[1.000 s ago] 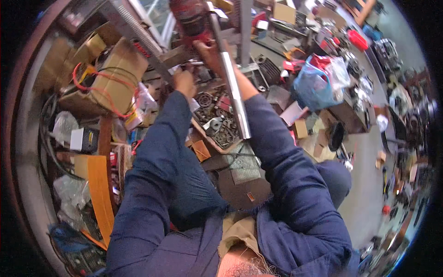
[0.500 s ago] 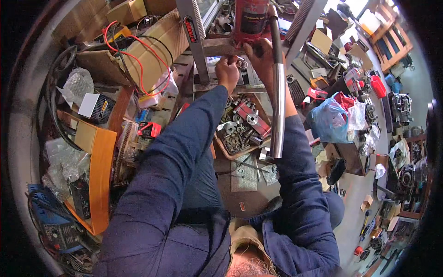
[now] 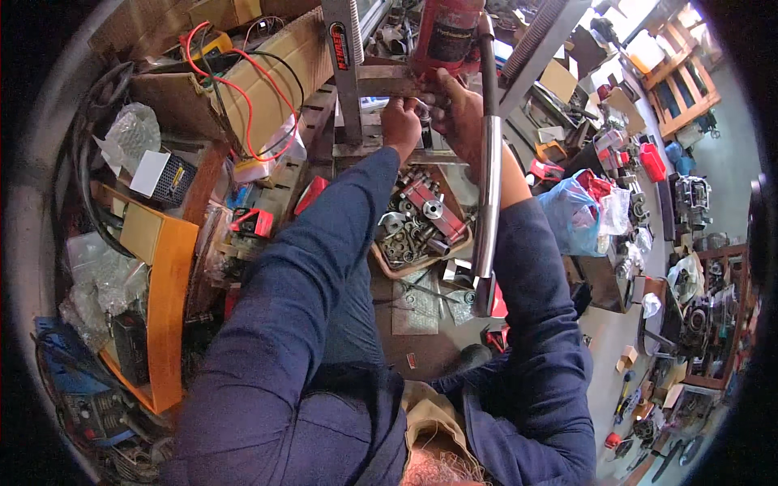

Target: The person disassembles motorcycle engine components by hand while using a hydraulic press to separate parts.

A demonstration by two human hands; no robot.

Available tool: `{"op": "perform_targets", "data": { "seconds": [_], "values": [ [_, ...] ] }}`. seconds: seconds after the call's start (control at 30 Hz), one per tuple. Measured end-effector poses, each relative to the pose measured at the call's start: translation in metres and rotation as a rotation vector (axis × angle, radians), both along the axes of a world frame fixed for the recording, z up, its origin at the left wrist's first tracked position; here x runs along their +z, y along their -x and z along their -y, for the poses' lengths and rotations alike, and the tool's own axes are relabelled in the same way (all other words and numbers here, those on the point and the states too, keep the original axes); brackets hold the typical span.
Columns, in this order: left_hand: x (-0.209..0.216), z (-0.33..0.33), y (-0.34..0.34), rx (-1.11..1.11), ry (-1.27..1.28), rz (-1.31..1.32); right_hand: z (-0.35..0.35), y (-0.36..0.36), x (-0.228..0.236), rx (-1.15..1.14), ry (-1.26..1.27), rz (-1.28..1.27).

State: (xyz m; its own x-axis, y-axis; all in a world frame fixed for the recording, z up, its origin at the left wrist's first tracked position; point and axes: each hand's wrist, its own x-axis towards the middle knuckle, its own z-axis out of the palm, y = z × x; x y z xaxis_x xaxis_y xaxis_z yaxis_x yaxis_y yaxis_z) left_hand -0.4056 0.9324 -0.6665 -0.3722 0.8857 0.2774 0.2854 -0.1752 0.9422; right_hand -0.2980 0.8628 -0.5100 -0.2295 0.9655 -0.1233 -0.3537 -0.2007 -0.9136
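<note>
Where my sleeves reach in: the left sleeve point(image 3: 300, 267) and right sleeve point(image 3: 536, 275) are creased navy cloth; a red object point(image 3: 498, 301) now shows near the steel tube's lower end, out of my sight half a second ago.
Parts tray: a shallow tray point(image 3: 444, 255) with a tan rim, heaped with rings and washers, a red-and-silver block point(image 3: 419, 194) on top.
Steel tube: the tube point(image 3: 489, 194), smooth and shiny below, darker above, runs past my right wrist to beside the jack.
Left hand: my left hand point(image 3: 400, 127) is almost where it was, fingers bent just below the crossbar point(image 3: 382, 83); I cannot tell how far they part or what they grip.
Right hand: on my right hand point(image 3: 460, 113), the fingers curl lower than before, when they lay by the jack's base; their grip is hidden from me.
Small metal piece: the piece point(image 3: 424, 114) sits between both sets of fingertips, mostly covered now, where a ring-like end showed earlier.
Jack: the red jack point(image 3: 446, 40), a stout cylinder, stands just above my fingers, beside a flat grey post point(image 3: 353, 121).
Beyond: a brown cardboard box point(image 3: 275, 81), a crinkled blue plastic bag point(image 3: 567, 206), a slatted wooden pallet point(image 3: 679, 93).
</note>
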Motion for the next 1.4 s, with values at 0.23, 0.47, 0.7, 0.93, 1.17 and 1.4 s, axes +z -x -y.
{"op": "perform_targets", "data": {
  "seconds": [0.23,0.47,0.7,0.93,1.17,1.4],
  "values": [
    [0.01,0.009,-0.01,-0.001,-0.194,-0.191,-0.011,-0.01,0.0,-0.24,-0.411,0.739],
    [0.032,0.009,-0.005,-0.126,-0.172,-0.35,-0.032,-0.013,-0.028,-0.666,-1.03,1.051],
    [0.038,0.008,0.005,-0.247,-0.186,-0.594,-0.023,-0.013,-0.013,-0.612,-1.167,1.297],
    [0.042,0.008,-0.013,-0.273,-0.187,-0.743,-0.042,-0.029,-0.028,-0.586,-0.977,1.126],
    [0.018,-0.003,0.004,-0.276,-0.308,-0.55,0.064,-0.091,-0.012,-0.434,-0.991,1.242],
    [0.01,-0.005,0.002,-0.248,-0.329,-0.607,0.145,-0.104,0.074,-0.091,-2.038,1.312]
  ]
}}
